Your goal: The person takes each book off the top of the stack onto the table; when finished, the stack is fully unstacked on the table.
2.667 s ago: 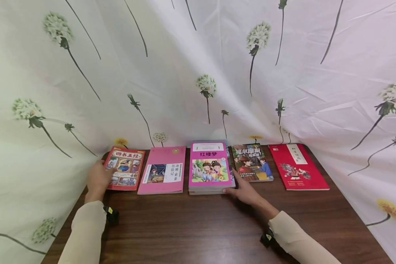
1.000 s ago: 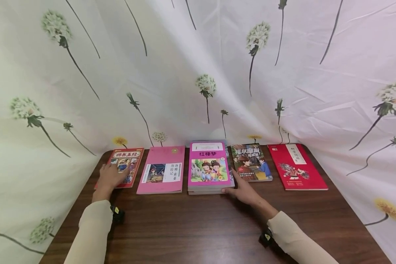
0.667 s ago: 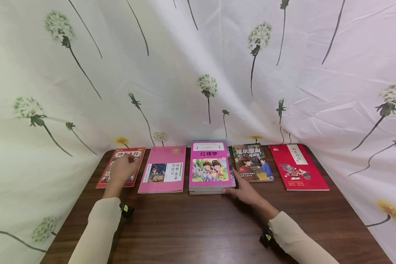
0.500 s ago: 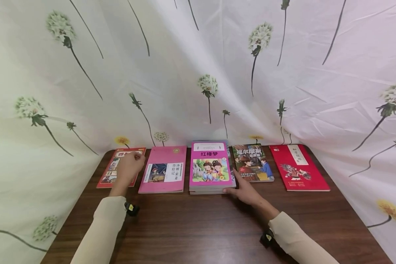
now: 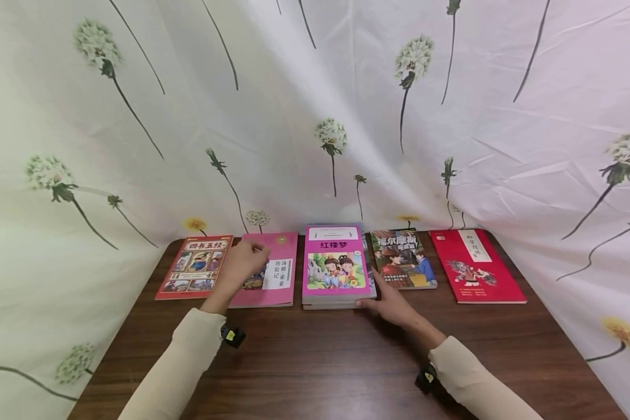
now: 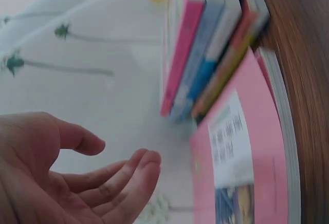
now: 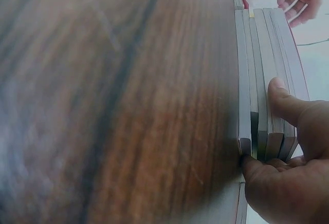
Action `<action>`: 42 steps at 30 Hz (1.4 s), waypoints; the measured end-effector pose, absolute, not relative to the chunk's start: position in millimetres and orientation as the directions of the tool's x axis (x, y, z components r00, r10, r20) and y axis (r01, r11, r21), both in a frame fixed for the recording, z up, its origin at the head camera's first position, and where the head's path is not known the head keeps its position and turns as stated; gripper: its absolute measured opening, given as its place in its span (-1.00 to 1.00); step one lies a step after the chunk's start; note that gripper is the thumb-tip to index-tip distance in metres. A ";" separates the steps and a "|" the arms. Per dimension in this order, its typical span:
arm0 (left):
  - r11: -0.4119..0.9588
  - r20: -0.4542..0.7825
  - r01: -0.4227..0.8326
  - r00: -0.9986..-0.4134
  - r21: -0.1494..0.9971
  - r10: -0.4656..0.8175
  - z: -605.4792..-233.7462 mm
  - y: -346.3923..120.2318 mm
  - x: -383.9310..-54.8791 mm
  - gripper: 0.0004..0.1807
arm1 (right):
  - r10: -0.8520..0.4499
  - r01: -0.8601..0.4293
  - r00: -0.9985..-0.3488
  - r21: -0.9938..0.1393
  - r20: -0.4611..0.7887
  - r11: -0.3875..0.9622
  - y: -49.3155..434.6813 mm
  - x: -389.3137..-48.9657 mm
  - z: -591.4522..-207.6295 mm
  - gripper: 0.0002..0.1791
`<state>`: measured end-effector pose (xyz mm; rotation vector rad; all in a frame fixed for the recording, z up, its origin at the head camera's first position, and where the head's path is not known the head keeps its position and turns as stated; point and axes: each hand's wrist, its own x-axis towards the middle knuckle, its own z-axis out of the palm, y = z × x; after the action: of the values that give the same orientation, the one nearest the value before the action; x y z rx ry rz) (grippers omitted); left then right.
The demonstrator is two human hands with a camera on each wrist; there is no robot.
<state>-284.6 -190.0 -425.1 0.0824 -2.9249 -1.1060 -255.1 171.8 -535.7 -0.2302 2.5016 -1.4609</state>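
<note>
My left hand (image 5: 240,265) hovers over the pink book (image 5: 282,251), its fingers loosely bent and nothing between them. The left wrist view shows a gap between its thumb and fingertips, with the pink cover (image 6: 264,152) beside it. My right hand (image 5: 394,304) holds the near right corner of a stack of books (image 5: 336,239) topped by a magenta cover. In the right wrist view the thumb lies along the stack's page edges (image 7: 262,54) while the other fingers bend around its side; their tips are partly hidden.
A red comic-style book (image 5: 199,262) lies at the far left. Right of the stack are a dark illustrated book (image 5: 404,259) and a red book (image 5: 478,268). All rest on a brown wooden table (image 5: 315,361) before a dandelion-printed curtain (image 5: 273,116).
My left hand has left the red comic-style book, which shifted slightly toward the left, and has risen and moved right over the pink book. My right hand stays at the stack.
</note>
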 end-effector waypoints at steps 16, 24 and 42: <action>0.650 -0.185 -0.084 -0.979 0.755 0.089 -438.2 -124.0 -287.0 -0.52 | -0.244 -0.013 -0.961 -0.865 -0.127 0.502 171.0 -256.4 -530.5 0.20; 0.695 -0.211 -0.115 -0.976 0.710 0.055 -455.9 -109.7 -291.4 -0.54 | -0.240 -0.007 -0.962 -0.868 -0.130 0.496 171.4 -256.3 -531.7 0.17; 0.686 -0.180 -0.119 -0.983 0.718 0.019 -459.9 -104.6 -290.2 -0.59 | -0.236 -0.013 -0.964 -0.864 -0.123 0.503 172.1 -256.0 -533.1 0.19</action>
<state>-290.2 -104.6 -459.9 0.0911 -3.0419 -1.3150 -256.0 172.1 -533.1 -0.2132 2.5213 -1.4474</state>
